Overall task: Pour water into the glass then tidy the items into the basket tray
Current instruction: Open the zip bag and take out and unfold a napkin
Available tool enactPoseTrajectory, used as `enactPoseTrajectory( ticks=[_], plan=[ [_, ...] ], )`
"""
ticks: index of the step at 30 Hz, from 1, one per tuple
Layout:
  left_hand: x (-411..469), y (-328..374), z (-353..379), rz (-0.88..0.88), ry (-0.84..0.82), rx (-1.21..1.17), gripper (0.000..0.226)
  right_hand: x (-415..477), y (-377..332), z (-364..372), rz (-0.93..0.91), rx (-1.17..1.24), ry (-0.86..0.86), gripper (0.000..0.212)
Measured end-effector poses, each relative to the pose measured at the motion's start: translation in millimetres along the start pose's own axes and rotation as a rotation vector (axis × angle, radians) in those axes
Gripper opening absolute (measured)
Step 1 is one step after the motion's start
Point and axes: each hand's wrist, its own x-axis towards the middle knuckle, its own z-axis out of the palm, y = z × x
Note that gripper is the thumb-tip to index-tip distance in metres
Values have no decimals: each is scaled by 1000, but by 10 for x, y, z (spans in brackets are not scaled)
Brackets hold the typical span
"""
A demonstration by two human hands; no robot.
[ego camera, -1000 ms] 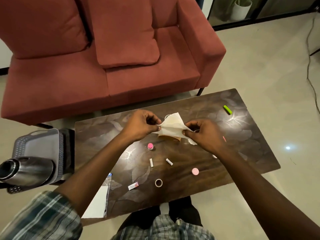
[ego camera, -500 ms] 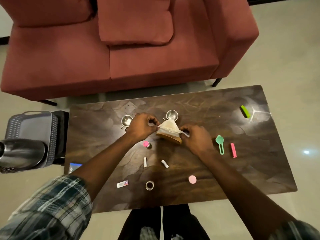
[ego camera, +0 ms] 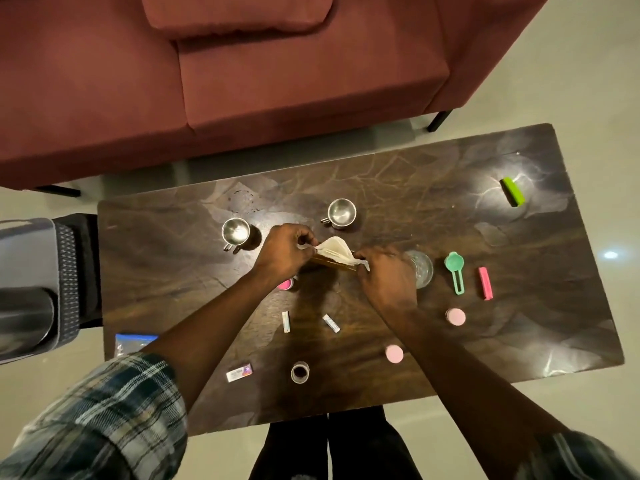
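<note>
The basket tray (ego camera: pixel 67 271) is set at 9 o'clock, beside the table (ego camera: pixel 173 265). The glass (ego camera: pixel 423 270), just beside the right hand (ego camera: pixel 388 282) at its 3 o'clock, could be toppled should that wrist swing out. A pale napkin (ego camera: pixel 334 249) is pinched at both ends by curled fingers of the left hand (ego camera: pixel 284 252) and the right.

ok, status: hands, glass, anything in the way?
Left grip and right grip pinching napkin. Glass upright, partly hidden by right grip. Basket left of table.

Two cups (ego camera: pixel 236 232) (ego camera: pixel 341 212) sit centre frame on the surface (ego camera: pixel 519 341); glass (ego camera: pixel 420 268) right of them; basket tray (ego camera: pixel 52 271) at left edge.
</note>
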Motion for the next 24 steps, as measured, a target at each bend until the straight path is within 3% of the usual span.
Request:
enactPoseTrajectory(
  ticks=[11,24],
  plan=[
    [133,-162,246,-53,-6,-9,12,129,155,313,-73,-201,28,22],
    [131,-233,303,-66,-16,-15,16,155,225,368,-85,-230,32,20]
  ],
)
